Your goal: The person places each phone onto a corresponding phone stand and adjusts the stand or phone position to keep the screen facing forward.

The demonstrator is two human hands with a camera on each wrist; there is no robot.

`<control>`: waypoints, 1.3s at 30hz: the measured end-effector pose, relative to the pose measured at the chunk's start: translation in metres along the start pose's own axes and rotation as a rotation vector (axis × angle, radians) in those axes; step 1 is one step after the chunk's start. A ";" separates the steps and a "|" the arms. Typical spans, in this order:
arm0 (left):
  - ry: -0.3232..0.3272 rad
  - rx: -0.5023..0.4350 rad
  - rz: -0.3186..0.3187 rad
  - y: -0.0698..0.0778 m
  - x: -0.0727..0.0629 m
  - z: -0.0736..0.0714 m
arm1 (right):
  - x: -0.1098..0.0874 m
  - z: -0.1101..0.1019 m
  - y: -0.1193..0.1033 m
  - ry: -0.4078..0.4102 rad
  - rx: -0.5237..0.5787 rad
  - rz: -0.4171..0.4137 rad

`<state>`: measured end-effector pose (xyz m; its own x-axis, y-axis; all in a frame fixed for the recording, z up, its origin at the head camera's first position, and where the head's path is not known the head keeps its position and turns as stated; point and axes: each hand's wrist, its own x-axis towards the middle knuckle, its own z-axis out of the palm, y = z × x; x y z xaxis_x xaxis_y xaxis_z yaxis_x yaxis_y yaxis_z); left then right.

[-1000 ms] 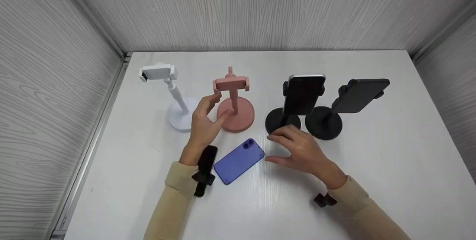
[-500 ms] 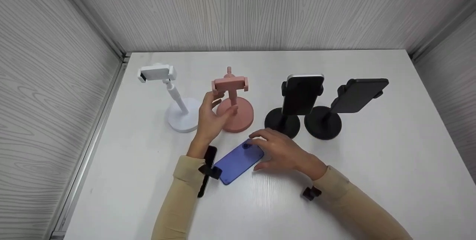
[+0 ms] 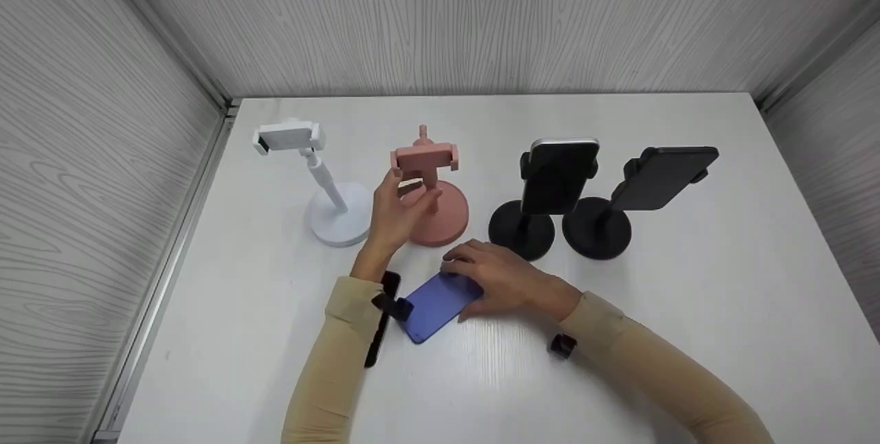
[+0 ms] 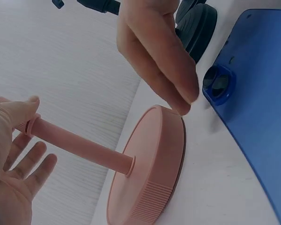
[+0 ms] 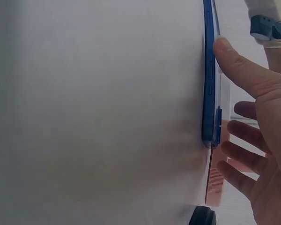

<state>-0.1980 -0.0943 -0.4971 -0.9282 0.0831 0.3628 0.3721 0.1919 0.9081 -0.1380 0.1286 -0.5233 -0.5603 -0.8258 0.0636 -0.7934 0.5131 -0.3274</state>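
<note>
My left hand (image 3: 394, 218) pinches the upper stem of a pink phone stand (image 3: 447, 216), thumb on one side and index finger on the other, below its holder; the other fingers are spread in the left wrist view. A blue phone (image 3: 433, 310) lies back up on the table in front of the stand. My right hand (image 3: 505, 278) arches over the phone's camera end with bent, spread fingers. In the right wrist view its thumb (image 5: 232, 56) overlaps the phone's long side edge, and the left wrist view shows its fingertips just short of the camera lenses.
Partly under my left forearm lies a black phone (image 3: 382, 334). A white phone stand (image 3: 337, 214) stands at left. Right of the pink stand, two black stands (image 3: 509, 224) hold a silver-edged phone (image 3: 560, 176) and a dark phone (image 3: 665, 177). Grey wood-grain panels enclose the table.
My right hand has come left from beside the black stand to over the blue phone. My left hand has moved slightly right and taken hold of the pink stand's stem.
</note>
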 end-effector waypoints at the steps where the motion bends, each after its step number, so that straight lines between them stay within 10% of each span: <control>1: -0.002 -0.004 -0.002 0.000 0.000 0.000 | 0.001 0.000 0.000 -0.009 -0.003 -0.004; 39: 0.014 0.061 -0.055 0.002 0.004 0.000 | 0.006 -0.001 -0.003 -0.089 -0.004 -0.012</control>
<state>-0.2012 -0.0937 -0.4940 -0.9469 0.0577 0.3162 0.3202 0.2548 0.9124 -0.1396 0.1222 -0.5213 -0.5273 -0.8495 -0.0163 -0.8013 0.5035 -0.3231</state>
